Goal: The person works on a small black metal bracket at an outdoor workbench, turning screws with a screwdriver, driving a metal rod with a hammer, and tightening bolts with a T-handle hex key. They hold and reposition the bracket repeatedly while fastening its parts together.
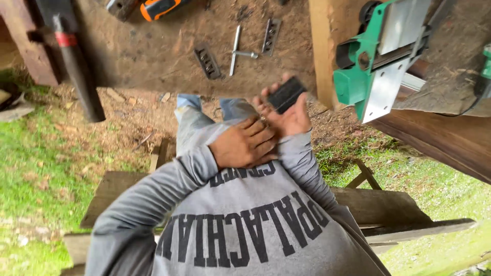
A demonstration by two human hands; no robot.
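1. The right hand point(286, 115) is turned palm up in front of the person's chest, fingers loosely curled, and carries a small dark rectangular block point(286, 94).
2. The block lies across the upper palm and the base of the fingers, with a fingertip showing at each end. It rests in the cupped hand rather than being pinched tight.
3. Its long axis runs on a slant, from lower left near the thumb side up to the upper right toward the fingertips. Its broad ribbed face is turned up at the camera.
4. The left hand point(244, 144) lies knuckles up just below and left of the right hand. Its fingers are bent, and their tips reach the heel of the right palm. I cannot tell whether anything is held between them.
5. The left fingers touch the right palm below the block, not the block itself.
6. Both arms wear grey long sleeves of a sweatshirt point(245, 230) with dark lettering.
7. Beyond the hands is a dusty wooden workbench point(153, 56). On it lie two slotted metal plates point(207, 62), a T-shaped metal wrench point(236, 50) and an orange-handled tool point(158, 7).
8. To the right, a green electric planer point(376, 66) sits sole up on a plank.
9. Grass and wood scraps cover the ground below.
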